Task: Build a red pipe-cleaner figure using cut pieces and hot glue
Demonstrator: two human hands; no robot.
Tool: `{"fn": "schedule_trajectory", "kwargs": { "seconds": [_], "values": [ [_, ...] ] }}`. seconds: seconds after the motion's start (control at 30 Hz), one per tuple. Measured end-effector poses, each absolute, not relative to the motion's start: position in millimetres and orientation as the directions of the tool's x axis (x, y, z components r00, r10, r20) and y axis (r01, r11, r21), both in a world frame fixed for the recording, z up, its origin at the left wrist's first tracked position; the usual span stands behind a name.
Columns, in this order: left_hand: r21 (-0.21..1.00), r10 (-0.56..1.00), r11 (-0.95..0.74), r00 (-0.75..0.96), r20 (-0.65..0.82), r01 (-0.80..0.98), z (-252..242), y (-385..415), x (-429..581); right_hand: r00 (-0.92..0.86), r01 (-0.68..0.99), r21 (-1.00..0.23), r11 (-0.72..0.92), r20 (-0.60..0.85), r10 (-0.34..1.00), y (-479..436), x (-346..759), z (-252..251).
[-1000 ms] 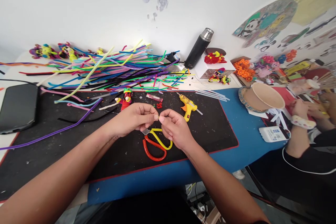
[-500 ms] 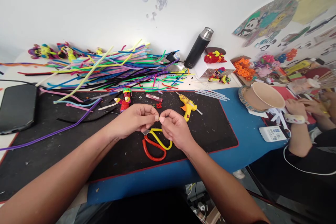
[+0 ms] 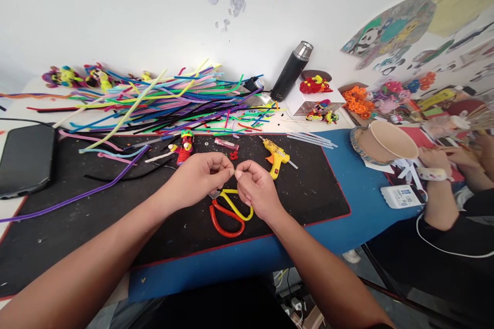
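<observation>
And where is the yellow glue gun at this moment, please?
In the head view, the yellow glue gun lies on the black mat, right of centre, just beyond the right hand.

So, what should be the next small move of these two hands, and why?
Perhaps tilt the right hand slightly to see the tiny piece better: its fingertips and those of the left hand pinch close together there, and little of the piece shows.

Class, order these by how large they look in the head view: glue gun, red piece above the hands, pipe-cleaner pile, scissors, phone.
1. Pipe-cleaner pile
2. Phone
3. Glue gun and scissors: unsure; scissors partly covered
4. Red piece
</observation>
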State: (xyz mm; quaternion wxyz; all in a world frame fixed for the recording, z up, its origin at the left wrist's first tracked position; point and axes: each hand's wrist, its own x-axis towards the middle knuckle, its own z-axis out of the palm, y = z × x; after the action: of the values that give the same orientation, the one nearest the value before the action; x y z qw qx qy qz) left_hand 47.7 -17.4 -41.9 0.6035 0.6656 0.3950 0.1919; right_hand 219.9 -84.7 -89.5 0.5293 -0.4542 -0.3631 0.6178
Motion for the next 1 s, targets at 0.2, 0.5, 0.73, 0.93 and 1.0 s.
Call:
{"fn": "schedule_trajectory", "kwargs": {
  "seconds": [0.2,0.5,0.73,0.93,1.0],
  "values": [
    [0.886,0.811,-0.236,0.583,-0.045,0.398,-42.6,-21.3,48.3,0.001,-0.332,-0.924,-0.188,-0.2,0.98,-86.0,219.1,-89.4],
    [0.724,0.791,-0.486,0.599,0.125,0.49,-52.8,-25.1,49.3,0.035,-0.304,-0.934,-0.186,-0.206,0.978,-85.3,219.0,-91.9],
    [0.792,0.813,-0.391,0.58,0.059,0.468,-51.5,-24.7,50.4,0.071,-0.257,-0.946,-0.197,-0.222,0.973,-83.8,216.1,-86.8],
    [0.738,0.828,-0.42,0.555,0.074,0.528,-56.3,-26.1,52.7,0.114,-0.231,-0.955,-0.188,-0.219,0.969,-80.5,211.2,-89.7],
    [0.673,0.823,-0.474,0.558,0.109,0.567,-59.6,-27.4,54.4,0.12,-0.233,-0.953,-0.195,-0.227,0.966,-79.4,210.5,-91.2]
  ]
}}
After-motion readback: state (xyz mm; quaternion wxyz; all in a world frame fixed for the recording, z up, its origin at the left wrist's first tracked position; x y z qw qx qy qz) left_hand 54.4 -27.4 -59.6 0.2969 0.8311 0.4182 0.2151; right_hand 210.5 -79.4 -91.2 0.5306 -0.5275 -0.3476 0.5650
